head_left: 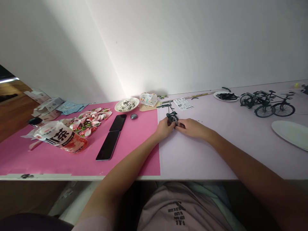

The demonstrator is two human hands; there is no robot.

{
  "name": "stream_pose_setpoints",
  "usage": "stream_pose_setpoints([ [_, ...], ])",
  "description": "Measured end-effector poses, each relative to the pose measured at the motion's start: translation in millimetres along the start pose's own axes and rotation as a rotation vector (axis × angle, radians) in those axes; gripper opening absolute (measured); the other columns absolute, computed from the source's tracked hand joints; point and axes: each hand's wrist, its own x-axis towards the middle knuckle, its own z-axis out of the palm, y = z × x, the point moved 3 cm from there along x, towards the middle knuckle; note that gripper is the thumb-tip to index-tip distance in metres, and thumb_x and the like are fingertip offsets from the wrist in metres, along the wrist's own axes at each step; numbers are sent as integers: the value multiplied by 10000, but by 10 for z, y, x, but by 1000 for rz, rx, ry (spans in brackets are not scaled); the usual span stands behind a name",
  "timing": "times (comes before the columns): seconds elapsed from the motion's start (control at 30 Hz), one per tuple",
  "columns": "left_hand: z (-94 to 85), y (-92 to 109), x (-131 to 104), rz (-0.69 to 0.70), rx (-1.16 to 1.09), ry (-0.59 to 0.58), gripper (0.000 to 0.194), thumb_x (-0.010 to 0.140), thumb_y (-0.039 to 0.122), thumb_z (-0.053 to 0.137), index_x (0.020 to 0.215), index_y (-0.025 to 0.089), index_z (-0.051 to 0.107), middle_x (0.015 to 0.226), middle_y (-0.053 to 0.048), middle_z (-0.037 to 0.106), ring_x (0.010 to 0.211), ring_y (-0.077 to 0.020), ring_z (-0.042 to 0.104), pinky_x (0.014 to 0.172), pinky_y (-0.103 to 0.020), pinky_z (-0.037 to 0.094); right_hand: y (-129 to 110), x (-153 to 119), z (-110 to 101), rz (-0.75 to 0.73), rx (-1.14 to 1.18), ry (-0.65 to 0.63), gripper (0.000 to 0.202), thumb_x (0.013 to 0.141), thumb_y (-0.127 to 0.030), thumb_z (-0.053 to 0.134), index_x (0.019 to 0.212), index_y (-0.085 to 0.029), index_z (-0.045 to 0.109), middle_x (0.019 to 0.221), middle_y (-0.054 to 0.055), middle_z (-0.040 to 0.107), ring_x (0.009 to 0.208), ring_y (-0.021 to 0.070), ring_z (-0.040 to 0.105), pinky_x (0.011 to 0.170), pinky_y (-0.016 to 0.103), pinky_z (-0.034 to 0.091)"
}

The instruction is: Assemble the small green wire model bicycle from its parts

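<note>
A small dark model bicycle is held at the middle of the table, its wheel end toward me. My left hand is closed on its wheel from the left side. From the right, my right hand pinches something thin and dark against the same wheel; that piece is too small to name. The fingertips of both hands nearly meet. Just behind the bicycle lie a printed sheet and thin dark parts.
Finished-looking model bicycles stand at the right, near a plate of black parts and a white plate. Leftward are two phones, a drink bottle, petal-like pieces and a bowl of small pieces.
</note>
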Motion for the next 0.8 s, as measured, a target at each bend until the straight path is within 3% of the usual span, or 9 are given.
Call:
stream_pose_setpoints([
  [0.8,-11,24,-12,-8,2,-3,158,923,291,606,829,182,543,770,-28,632,688,-153,538,631,-274,376,-19,-3,-12,15,5,-3,242,950,-421,554,806,-234,503,807,27,675,646,175,565,585,293,347],
])
